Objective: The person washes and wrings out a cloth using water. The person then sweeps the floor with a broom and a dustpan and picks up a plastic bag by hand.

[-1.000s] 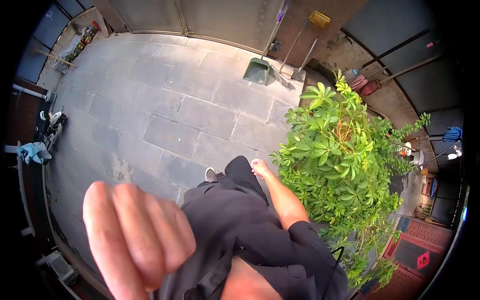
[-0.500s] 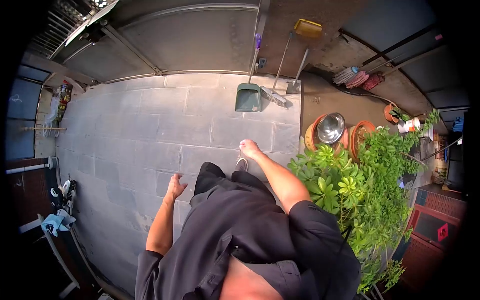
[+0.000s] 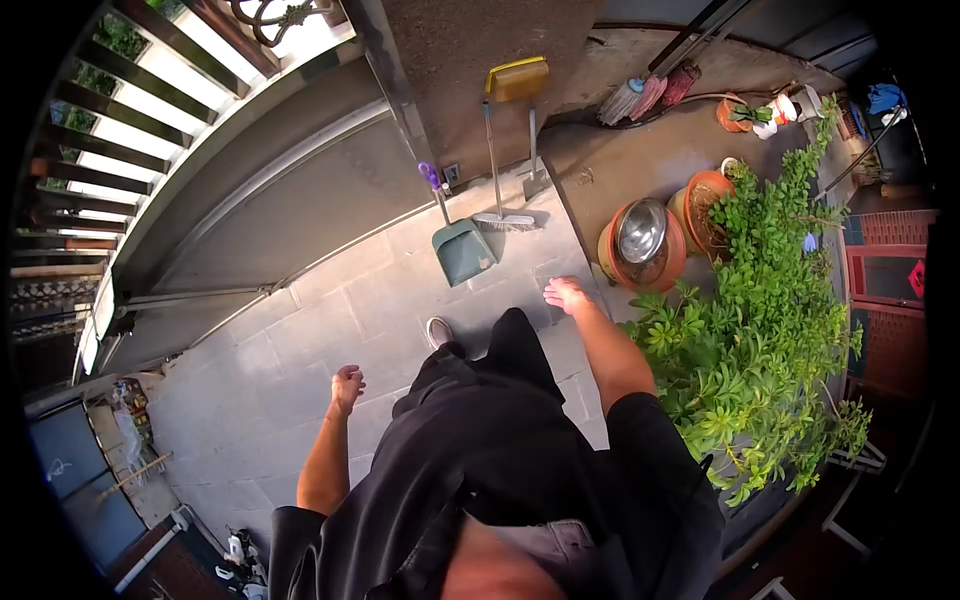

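My left hand [image 3: 347, 388] hangs over the grey paving with its fingers loosely bent and apart, holding nothing. On the other side my right hand [image 3: 567, 294] is stretched forward, fingers extended and nothing in them. Ahead stands a green long-handled dustpan [image 3: 464, 252] with a purple grip, leaning against the wall. Beside it a broom [image 3: 505, 220] rests bristles down. A small shovel [image 3: 534, 186] leans a little farther right. Neither hand touches any of these. A metal basin [image 3: 641, 231] sits on a terracotta pot [image 3: 670, 272], to the right of my right hand.
Leafy green plants [image 3: 765, 330] spread along my right side. Another pot [image 3: 700, 200] stands behind the basin. A yellow dustpan [image 3: 517, 79] is at the wall, with mops [image 3: 650, 97] farther right. A metal gate panel [image 3: 270, 180] closes off the front left.
My view has turned to the right and I have stepped forward. The dustpan, broom and pots appear nearer. My right hand has swung outward; both hands remain without anything in them.
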`<state>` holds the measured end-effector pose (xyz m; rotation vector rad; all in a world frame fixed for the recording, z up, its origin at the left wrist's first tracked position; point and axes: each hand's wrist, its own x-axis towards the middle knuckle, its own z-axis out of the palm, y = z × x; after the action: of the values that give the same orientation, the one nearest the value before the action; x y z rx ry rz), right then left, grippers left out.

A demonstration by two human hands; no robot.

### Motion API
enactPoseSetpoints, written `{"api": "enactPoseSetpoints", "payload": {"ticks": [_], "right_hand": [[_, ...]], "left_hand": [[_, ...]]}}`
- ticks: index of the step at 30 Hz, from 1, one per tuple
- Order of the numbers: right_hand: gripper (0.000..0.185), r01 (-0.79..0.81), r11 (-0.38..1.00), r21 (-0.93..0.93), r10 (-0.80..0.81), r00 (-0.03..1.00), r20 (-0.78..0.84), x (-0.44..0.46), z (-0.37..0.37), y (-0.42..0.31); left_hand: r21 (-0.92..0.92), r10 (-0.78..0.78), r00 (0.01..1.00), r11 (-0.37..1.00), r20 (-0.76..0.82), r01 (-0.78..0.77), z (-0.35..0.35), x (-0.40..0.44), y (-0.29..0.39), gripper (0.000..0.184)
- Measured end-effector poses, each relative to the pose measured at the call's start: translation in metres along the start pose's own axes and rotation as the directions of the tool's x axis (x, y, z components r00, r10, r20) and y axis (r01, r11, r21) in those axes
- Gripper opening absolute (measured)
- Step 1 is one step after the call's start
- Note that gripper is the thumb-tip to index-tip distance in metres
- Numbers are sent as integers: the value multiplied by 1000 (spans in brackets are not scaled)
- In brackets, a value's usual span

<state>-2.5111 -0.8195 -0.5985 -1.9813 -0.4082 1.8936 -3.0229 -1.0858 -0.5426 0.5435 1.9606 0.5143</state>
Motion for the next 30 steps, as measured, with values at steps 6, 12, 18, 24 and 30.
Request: {"api": "enactPoseSetpoints", "payload": {"ticks": [6, 12, 18, 24, 30], "right_hand": [[43, 87, 956, 281, -175, 935, 308, 101, 76, -107], [60, -8, 803, 595, -215, 928, 303, 165, 201, -254], [43, -220, 404, 888, -154, 941, 303, 216, 228, -292], [6, -279, 415, 866, 54, 958, 283, 194, 179, -221], [21, -624, 284, 729, 175, 781, 600, 109, 65, -41]], "left_hand": [[469, 579, 815, 710, 36, -525, 51, 41, 229, 34], [749, 716, 600, 164, 357, -642, 149, 91, 373, 64], [833, 428, 720, -367, 546, -413, 207, 166, 379, 58], [745, 358, 752, -616, 553, -254, 200, 196, 372, 30], [676, 88, 759, -528, 645, -514, 170, 205, 385, 19]]}}
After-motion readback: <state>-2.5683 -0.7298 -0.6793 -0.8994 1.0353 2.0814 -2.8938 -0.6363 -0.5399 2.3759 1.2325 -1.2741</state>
